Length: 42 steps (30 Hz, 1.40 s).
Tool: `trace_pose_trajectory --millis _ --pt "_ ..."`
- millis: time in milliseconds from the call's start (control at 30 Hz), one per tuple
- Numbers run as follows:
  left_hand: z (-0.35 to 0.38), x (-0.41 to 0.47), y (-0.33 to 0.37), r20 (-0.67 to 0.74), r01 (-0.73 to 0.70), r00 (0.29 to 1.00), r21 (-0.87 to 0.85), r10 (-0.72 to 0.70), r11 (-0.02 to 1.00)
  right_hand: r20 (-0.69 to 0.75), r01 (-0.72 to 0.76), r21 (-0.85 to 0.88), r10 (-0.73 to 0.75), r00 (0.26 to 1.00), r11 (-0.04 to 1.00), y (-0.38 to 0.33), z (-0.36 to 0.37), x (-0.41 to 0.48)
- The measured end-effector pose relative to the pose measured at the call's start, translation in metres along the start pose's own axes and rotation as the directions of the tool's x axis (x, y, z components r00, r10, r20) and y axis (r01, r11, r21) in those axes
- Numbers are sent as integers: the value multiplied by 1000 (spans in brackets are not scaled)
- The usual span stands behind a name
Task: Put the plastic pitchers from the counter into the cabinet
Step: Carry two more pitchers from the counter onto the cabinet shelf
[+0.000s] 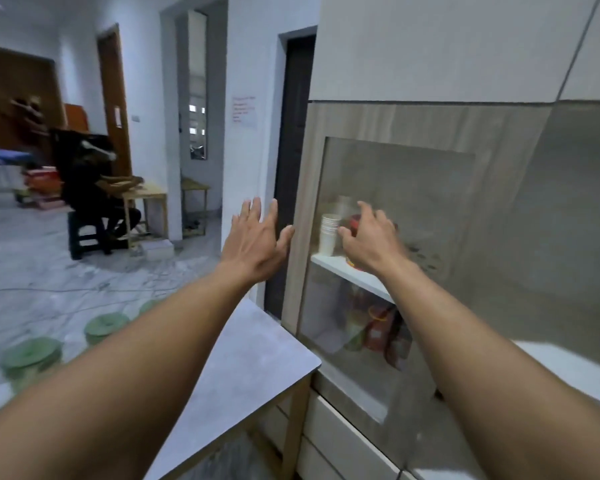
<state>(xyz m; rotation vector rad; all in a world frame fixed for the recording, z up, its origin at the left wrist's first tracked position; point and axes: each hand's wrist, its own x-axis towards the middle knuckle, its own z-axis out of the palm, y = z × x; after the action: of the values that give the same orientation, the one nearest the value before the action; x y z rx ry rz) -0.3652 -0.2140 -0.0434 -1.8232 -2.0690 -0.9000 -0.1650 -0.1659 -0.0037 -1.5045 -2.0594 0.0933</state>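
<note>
The cabinet [312, 174] has a wood-grain frame and a glass-panelled door, seen at an angle. My left hand [257, 237] is raised with fingers spread, just left of the frame's edge, holding nothing. My right hand [369, 237] reaches in front of the glass at the height of the white shelf [329, 263], fingers apart and curved; it holds nothing I can see. Several green-lidded plastic containers [106, 325] stand blurred at the lower left beside the grey counter [250, 355].
On the shelf stand stacked paper cups [328, 233] and a red item [354, 221]; red packets [378, 327] lie below. White drawers [343, 431] sit under the cabinet. A person sits at a wooden table [146, 199] across the room. Cables trail over the marble floor.
</note>
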Motion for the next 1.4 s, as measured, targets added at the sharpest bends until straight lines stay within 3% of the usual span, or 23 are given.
trace_pose_trajectory --millis 167,500,833,1033,1133,1200,1267,1400 --pt "-6 -31 -84 4 189 982 12 -189 982 72 122 105 -130 989 987 -68 69 3" --pt "-6 -82 -224 -52 395 918 17 -394 919 199 242 213 -285 938 947 -175 196 2" --pt "67 -103 -315 -9 628 774 -109 -633 770 317 190 323 -295 901 927 -207 344 16" --pt "133 -105 -368 9 732 676 -128 -737 669 466 155 343 -311 828 926 -206 445 29" --pt "165 -101 -389 -14 803 568 -212 -823 557 519 129 348 -305 798 929 -206 491 37" --pt "184 -100 -401 -16 857 429 -308 -903 413 553 85 350 -279 786 933 -204 517 39" --pt "204 -100 -412 22 890 283 -379 -959 254 583 20 356 -239 776 934 -201 543 39" --pt "234 -103 -431 156 898 125 -437 -980 45 631 -185 400 -123 766 897 -201 579 36"
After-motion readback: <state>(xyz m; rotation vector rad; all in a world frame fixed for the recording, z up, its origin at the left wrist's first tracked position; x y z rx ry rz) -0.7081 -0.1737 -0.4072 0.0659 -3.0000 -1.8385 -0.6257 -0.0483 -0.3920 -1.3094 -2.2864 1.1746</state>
